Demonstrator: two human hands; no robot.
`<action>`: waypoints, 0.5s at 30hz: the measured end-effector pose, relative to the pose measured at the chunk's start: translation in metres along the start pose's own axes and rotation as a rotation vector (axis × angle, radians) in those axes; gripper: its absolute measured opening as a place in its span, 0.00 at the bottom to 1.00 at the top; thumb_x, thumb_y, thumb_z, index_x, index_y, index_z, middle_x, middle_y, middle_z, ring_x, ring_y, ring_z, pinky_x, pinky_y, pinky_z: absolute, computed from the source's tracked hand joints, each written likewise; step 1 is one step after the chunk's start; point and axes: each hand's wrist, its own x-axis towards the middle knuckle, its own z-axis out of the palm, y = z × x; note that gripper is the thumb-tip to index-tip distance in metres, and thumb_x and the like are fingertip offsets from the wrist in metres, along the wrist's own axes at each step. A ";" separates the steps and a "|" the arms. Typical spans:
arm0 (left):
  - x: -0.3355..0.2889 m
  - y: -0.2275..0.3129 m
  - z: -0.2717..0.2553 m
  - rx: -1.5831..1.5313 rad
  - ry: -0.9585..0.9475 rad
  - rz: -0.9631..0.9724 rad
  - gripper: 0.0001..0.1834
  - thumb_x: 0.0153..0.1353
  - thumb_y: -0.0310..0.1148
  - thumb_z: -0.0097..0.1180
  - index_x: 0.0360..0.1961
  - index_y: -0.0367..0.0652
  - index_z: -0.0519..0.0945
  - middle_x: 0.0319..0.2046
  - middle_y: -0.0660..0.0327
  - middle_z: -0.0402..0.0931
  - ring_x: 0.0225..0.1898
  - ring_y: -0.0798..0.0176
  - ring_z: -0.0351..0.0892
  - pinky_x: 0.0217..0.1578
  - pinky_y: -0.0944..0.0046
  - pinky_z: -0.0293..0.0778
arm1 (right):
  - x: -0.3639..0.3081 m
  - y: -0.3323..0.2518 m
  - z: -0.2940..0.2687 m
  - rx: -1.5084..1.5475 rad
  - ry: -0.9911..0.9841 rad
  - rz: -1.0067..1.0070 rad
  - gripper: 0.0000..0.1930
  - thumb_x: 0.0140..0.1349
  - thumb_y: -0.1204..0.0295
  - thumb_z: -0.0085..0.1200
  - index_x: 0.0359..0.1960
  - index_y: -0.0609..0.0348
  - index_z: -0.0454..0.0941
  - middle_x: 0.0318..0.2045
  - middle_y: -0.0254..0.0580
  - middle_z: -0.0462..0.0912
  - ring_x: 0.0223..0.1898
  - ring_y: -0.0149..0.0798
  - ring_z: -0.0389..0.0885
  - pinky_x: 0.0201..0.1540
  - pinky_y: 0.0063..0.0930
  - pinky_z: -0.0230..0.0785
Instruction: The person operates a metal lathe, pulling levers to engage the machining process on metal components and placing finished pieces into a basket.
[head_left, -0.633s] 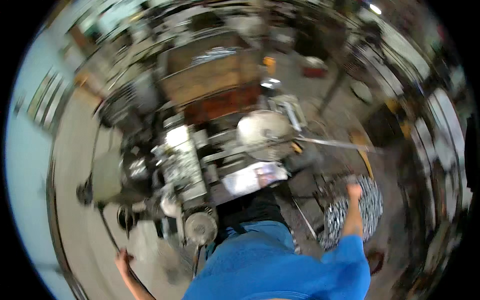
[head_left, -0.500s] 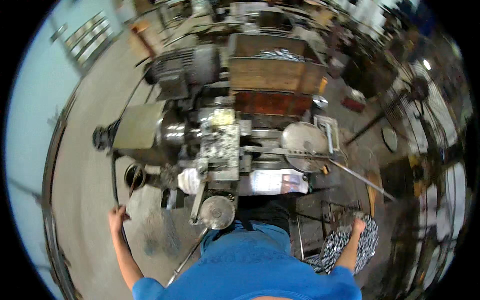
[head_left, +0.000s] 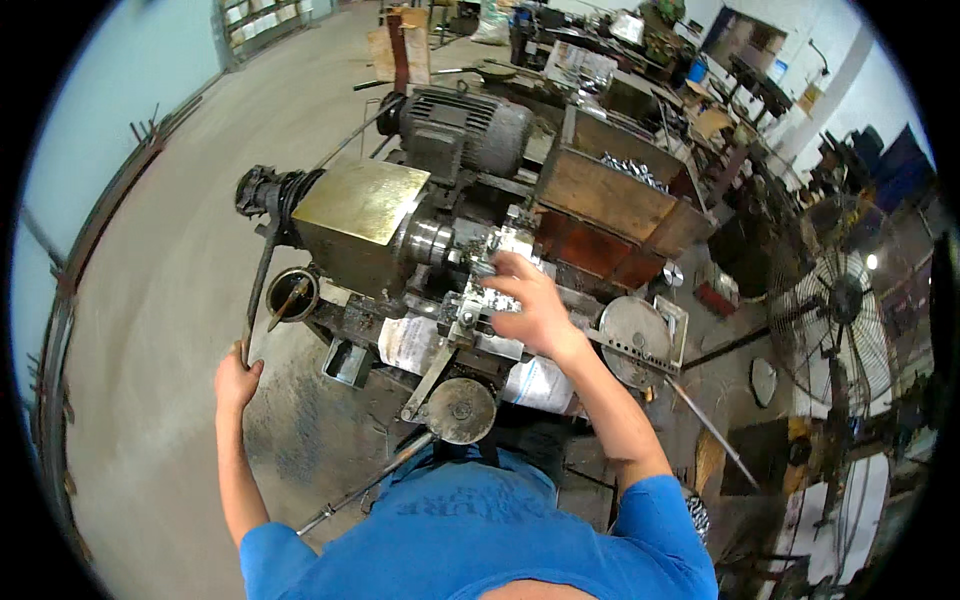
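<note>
My left hand [head_left: 238, 381] is wrapped round the lower end of a long dark lever [head_left: 256, 300] at the left of a lathe-like machine. My right hand [head_left: 536, 308] reaches over the slide, fingers apart and pointing left towards the shiny spindle chuck [head_left: 432, 241]. Its fingertips are close to the metal chips and fittings by the chuck; I see no part held in them. A boxy headstock with a brass-coloured cover [head_left: 362, 198] stands left of the chuck. Nearer me is a round metal disc [head_left: 460, 410] on an arm.
Behind the slide stands a wooden box [head_left: 610, 188] holding shiny metal pieces. An electric motor [head_left: 465, 128] sits beyond the headstock. A pot with a brush [head_left: 293, 294] is at left. To the right are a round plate [head_left: 636, 335], a long rod [head_left: 712, 432] and a standing fan [head_left: 845, 298].
My right hand has left the heap of shiny metal pieces at the lower right and come over the slide near the chuck. My left hand stays on the lever. The view has turned.
</note>
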 end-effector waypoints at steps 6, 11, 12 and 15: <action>-0.034 -0.011 -0.015 -0.028 -0.126 -0.137 0.25 0.48 0.39 0.60 0.46 0.39 0.71 0.29 0.42 0.75 0.35 0.40 0.75 0.35 0.48 0.70 | 0.086 0.017 0.061 -0.643 -0.525 0.138 0.14 0.35 0.69 0.56 0.25 0.65 0.80 0.39 0.52 0.73 0.45 0.48 0.71 0.48 0.36 0.67; -0.035 -0.017 -0.004 0.003 -0.070 -0.144 0.23 0.49 0.37 0.59 0.44 0.36 0.72 0.30 0.43 0.76 0.35 0.40 0.75 0.35 0.49 0.70 | 0.080 0.036 0.067 -0.588 -0.490 0.192 0.14 0.33 0.70 0.58 0.24 0.65 0.80 0.41 0.54 0.72 0.46 0.50 0.71 0.49 0.35 0.68; -0.035 -0.016 -0.002 0.015 -0.063 -0.140 0.23 0.49 0.37 0.59 0.44 0.36 0.72 0.30 0.43 0.76 0.35 0.41 0.75 0.35 0.49 0.70 | 0.079 0.038 0.066 -0.564 -0.464 0.182 0.14 0.32 0.70 0.58 0.22 0.67 0.79 0.40 0.54 0.71 0.46 0.52 0.71 0.49 0.36 0.68; -0.035 -0.013 -0.002 0.023 -0.044 -0.148 0.22 0.49 0.36 0.60 0.43 0.36 0.72 0.29 0.43 0.76 0.34 0.42 0.75 0.34 0.49 0.70 | 0.076 0.044 0.066 -0.473 -0.409 0.134 0.14 0.32 0.70 0.58 0.22 0.68 0.79 0.39 0.54 0.71 0.44 0.52 0.71 0.48 0.36 0.68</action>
